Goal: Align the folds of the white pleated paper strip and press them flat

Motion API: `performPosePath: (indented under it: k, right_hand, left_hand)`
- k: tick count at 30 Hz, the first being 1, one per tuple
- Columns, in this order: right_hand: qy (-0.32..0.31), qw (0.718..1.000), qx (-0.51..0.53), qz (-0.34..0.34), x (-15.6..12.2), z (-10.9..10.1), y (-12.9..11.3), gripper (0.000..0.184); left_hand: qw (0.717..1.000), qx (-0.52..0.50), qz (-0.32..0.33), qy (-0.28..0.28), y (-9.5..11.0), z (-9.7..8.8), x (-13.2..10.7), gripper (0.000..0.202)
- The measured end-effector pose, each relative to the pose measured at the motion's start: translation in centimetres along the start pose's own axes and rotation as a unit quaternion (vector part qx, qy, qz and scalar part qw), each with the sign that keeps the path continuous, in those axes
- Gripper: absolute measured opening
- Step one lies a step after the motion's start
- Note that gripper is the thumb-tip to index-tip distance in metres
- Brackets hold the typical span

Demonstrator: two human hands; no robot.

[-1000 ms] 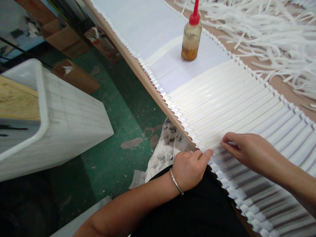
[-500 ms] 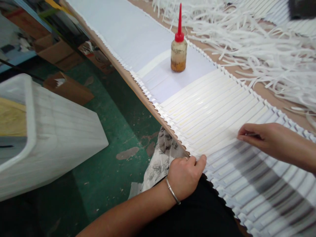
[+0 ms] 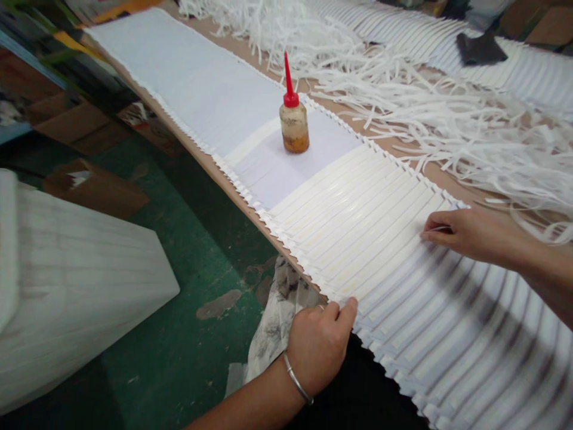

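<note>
A long sheet lies along the tabletop, with rows of narrow white strips laid across its near part. My left hand, wearing a bracelet, is closed with thumb and forefinger pinching the end of a white strip at the sheet's front edge. Across the sheet, my right hand is pinched closed just above the same row. A thin pale end, seemingly of the strip, shows between its fingers. A bottle with a red pointed nozzle and brownish liquid stands upright on the sheet, beyond the strips.
Loose white strips heap along the table's far side. Behind them lies another strip-covered sheet with a dark cloth-like piece on it. A large white bin and a cardboard box stand on the green floor at left.
The camera view has shifted, so the bottle and sheet appear further left and lower. My right hand has moved slightly away along the strip; my left hand stays pinched at the front edge.
</note>
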State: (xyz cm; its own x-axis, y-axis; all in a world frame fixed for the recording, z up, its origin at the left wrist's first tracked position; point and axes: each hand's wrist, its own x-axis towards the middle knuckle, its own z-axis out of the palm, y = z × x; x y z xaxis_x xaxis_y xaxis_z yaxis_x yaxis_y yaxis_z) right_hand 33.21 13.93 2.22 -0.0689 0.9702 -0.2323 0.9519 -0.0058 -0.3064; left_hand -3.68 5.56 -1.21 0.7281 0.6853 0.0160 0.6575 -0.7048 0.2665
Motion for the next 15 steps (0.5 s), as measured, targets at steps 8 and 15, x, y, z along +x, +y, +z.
performPosePath:
  k: [8,15]
  right_hand:
    - [-0.038,0.998,-0.009,0.043,0.5,-0.3,1.4,0.026]
    - [0.004,0.995,0.010,0.100,2.6,-1.8,7.2,0.024]
  left_hand:
    - [1.000,-0.002,-0.003,0.021,0.0,0.0,-0.2,0.045]
    - [0.999,0.002,-0.009,0.031,0.0,0.4,-0.3,0.051]
